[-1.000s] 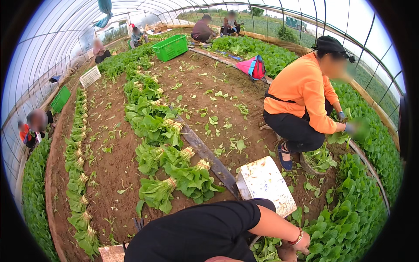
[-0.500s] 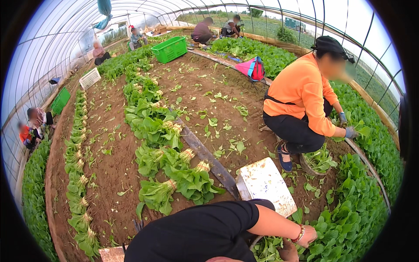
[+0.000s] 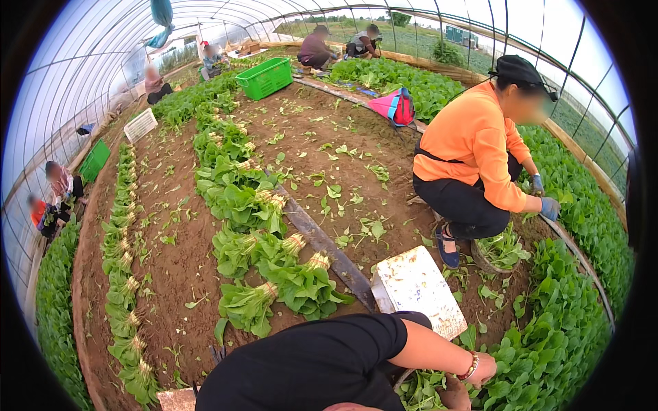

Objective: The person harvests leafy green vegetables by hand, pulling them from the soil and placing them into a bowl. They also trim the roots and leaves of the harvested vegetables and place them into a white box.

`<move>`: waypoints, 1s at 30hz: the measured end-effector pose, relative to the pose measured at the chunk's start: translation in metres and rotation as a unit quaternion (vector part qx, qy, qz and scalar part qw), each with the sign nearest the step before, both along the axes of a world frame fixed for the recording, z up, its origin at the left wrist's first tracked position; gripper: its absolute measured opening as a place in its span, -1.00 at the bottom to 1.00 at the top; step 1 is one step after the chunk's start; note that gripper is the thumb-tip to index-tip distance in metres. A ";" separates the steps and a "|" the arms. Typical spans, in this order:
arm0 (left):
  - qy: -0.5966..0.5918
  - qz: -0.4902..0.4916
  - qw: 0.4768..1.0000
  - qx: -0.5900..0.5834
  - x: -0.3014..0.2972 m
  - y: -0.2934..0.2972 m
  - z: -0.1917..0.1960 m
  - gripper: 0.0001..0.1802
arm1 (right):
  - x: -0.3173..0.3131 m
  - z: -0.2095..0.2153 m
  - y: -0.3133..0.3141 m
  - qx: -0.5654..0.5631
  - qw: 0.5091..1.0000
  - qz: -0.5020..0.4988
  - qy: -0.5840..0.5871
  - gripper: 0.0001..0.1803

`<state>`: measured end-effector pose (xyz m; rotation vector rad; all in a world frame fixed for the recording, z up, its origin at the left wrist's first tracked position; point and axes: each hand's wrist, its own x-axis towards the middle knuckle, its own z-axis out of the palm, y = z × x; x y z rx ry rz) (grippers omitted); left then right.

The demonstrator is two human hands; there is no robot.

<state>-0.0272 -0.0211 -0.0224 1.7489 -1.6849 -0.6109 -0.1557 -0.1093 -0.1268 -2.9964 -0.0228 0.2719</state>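
Green plants grow thickly at the lower right, and the person's two hands are at their near edge. The left hand, a bracelet at its wrist, is against the leaves or very close to them; its fingers bend down out of sight, so whether they pinch a stem cannot be told. The right hand is just below, partly hidden by the left forearm, and its grip cannot be told either. Loose greens lie beside it, near the lower edge, and look as yet unbundled.

A good share seems done: bundles with pale stem ends gathered lie in a middle row on the brown soil, and another row of bundles runs along the left. Stray leaves are strewn over the ground between.

Much appears left: plants stand dense along the right side, past a co-worker in orange, and a leafy strip fills the far left. A stained white box sits just beyond the left forearm.
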 end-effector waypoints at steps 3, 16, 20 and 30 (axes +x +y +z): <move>-0.012 0.016 1.000 0.013 -0.002 -0.006 -0.006 -0.83 | 0.000 0.001 0.000 0.008 1.000 0.000 -0.001 -0.62; 0.029 0.047 0.998 -0.020 0.002 -0.006 -0.013 -0.79 | 0.003 0.008 0.006 0.048 0.999 -0.009 -0.005 -0.59; 0.014 0.052 0.998 -0.027 0.001 -0.004 -0.011 -0.72 | 0.003 0.015 0.010 0.040 0.999 -0.002 -0.012 -0.59; 0.039 0.107 0.992 -0.048 0.040 0.020 0.028 -0.59 | 0.016 0.095 0.033 0.280 0.942 -0.167 0.080 -0.81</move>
